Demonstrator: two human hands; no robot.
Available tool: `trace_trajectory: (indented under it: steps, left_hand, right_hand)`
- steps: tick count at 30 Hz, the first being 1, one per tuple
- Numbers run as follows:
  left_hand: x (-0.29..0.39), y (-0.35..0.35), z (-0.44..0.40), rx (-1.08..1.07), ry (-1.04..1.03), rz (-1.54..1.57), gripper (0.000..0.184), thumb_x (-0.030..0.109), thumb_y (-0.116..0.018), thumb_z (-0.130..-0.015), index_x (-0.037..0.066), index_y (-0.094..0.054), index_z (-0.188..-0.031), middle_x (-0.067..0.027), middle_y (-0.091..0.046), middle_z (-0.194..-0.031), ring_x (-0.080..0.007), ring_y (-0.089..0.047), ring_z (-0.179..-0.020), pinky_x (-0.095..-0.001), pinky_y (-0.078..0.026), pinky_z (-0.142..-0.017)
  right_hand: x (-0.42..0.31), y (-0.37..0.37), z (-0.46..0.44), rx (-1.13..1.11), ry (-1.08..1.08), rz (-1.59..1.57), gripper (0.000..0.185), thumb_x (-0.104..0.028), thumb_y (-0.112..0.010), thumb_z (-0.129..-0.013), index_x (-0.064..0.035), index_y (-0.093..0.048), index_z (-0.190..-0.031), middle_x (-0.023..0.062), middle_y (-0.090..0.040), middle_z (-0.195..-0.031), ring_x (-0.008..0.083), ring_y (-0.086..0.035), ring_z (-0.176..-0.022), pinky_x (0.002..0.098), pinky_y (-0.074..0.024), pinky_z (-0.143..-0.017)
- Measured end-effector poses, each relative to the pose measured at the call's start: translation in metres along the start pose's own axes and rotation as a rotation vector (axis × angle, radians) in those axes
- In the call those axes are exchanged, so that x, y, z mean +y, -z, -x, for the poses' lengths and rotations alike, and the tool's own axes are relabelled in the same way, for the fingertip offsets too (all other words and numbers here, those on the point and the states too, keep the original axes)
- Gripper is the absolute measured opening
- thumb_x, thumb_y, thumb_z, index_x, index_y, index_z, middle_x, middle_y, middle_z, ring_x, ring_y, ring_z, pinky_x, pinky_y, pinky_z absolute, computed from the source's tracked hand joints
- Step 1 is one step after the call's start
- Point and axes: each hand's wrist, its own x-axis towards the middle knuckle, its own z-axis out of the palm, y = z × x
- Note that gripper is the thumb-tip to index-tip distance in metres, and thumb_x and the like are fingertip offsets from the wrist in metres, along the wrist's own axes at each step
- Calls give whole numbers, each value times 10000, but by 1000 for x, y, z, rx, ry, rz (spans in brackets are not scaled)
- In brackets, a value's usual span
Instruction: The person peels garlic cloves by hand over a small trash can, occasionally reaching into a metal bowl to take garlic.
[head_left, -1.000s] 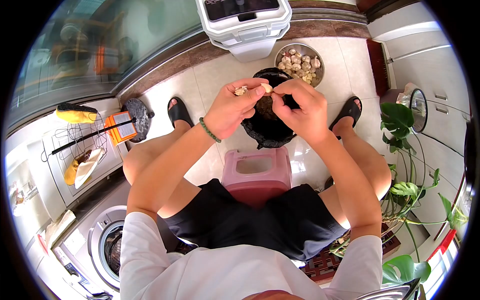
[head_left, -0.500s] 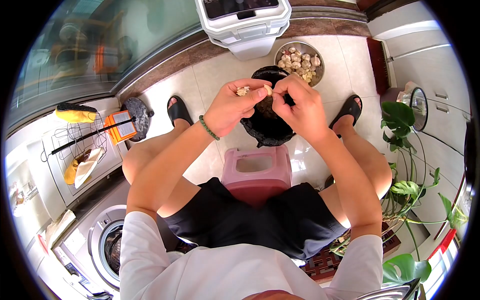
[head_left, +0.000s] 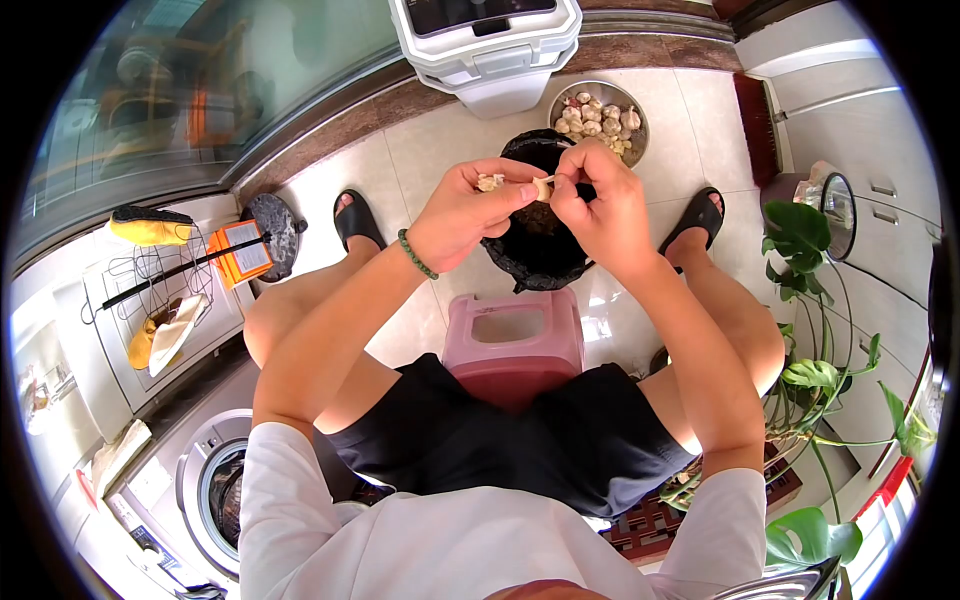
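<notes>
Between the thumb and fingertips of my left hand (head_left: 470, 212) is a garlic clove (head_left: 542, 188). More pale garlic pieces (head_left: 489, 182) rest in the curl of that hand's fingers. My right hand (head_left: 605, 205) pinches a thin strip of garlic skin (head_left: 550, 178) at the clove's upper side. Both hands are above a bin lined with a black bag (head_left: 540, 265), with brownish scraps showing inside. Just beyond the bin, a round metal bowl (head_left: 643, 125) holds several garlic bulbs (head_left: 592, 122) and some loose cloves.
A pink plastic stool (head_left: 515, 365) stands between my legs, in front of the bin. At the far side is a grey-white container (head_left: 500, 65). Leafy plants (head_left: 810, 375) and cabinets line the right; a washing machine (head_left: 215, 480) and a wire rack (head_left: 150, 280) are on the left.
My right hand has come closer to the clove and now grips a strip of skin at it. My left hand has barely moved.
</notes>
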Motion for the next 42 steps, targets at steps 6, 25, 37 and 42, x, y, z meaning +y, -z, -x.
trace_trajectory:
  steps: [6,25,37,42]
  left_hand:
    - [4,-3,2,-33,22,5,204,133,-671,-907,30,-666,-1083,52,-605,-815,-3,-322,-550,-206,-223,-475]
    - [0,5,-4,-39,20,-23,118,149,-683,-906,82,-651,-997,52,-573,-854,-17,-353,-583,-202,-257,-494]
    - [-7,3,-7,33,-53,-44,149,154,-687,-903,56,-670,-1014,33,-618,-815,-9,-384,-570,-192,-262,-475]
    - [-7,2,-6,35,-64,1,175,188,-689,-906,58,-670,-1022,24,-648,-852,-6,-392,-570,-188,-264,-476]
  right_hand:
    - [1,1,0,-5,-28,-14,122,35,-623,-775,-17,-518,-809,81,-536,-734,208,-543,-615,313,-456,-552]
    - [-3,2,0,-129,-346,-500,32,-6,-563,-938,11,-549,-914,39,-604,-842,82,-597,-749,228,-496,-661]
    - [-6,0,1,-163,-644,-843,108,-132,-486,-993,-52,-522,-930,7,-553,-818,83,-502,-660,261,-476,-674]
    - [-6,-5,5,-153,-778,-1005,112,-153,-497,-985,-71,-530,-916,-6,-551,-813,78,-474,-621,271,-468,-659]
